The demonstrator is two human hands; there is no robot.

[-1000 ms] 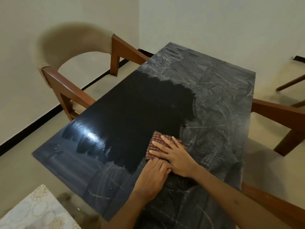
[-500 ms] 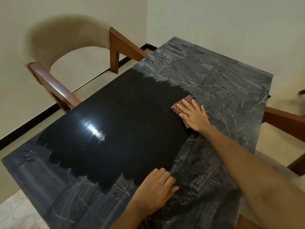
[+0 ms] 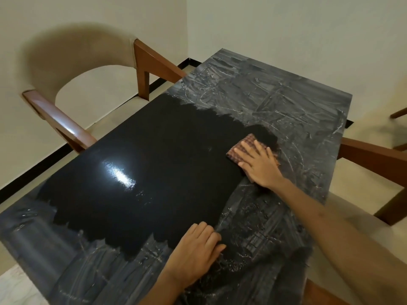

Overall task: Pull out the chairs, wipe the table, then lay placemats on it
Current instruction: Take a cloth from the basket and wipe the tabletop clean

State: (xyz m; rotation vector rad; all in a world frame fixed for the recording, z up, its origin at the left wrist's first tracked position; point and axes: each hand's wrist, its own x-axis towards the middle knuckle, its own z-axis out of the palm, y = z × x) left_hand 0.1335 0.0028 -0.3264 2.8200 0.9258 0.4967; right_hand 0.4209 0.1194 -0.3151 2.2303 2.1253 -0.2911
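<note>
We see a chair (image 3: 72, 69) with a padded beige back and brown wooden arms standing at the left side of the table (image 3: 297, 111), pulled a little away from it, with one arm's front end near the table's edge. A second chair's wooden arm (image 3: 372, 159) reaches in from the right, close beside the table's right edge, and its seat lies below our right forearm. Farther right, a bit of another wooden frame (image 3: 399, 113) shows at the picture's edge (too little to tell what it belongs to).

Nothing lies on the table but the cloth (image 3: 241, 148), a checked red-brown rag right of the table's middle. Our right hand (image 3: 259, 166) presses it flat, fingers straight and spread, palm down on top of it. Our left hand (image 3: 196, 249) rests on the table near the front edge, fingers together and lightly bent, holding nothing.

The tabletop is dark and glossy. Its middle and left are clean black with a bright glare spot, while the far end, right side and near edge are grey with streaks and smears.

The walls are plain and pale, with a black skirting strip (image 3: 33, 170) along the floor. A patterned pale surface (image 3: 15, 287) peeks in at the lower left corner.
</note>
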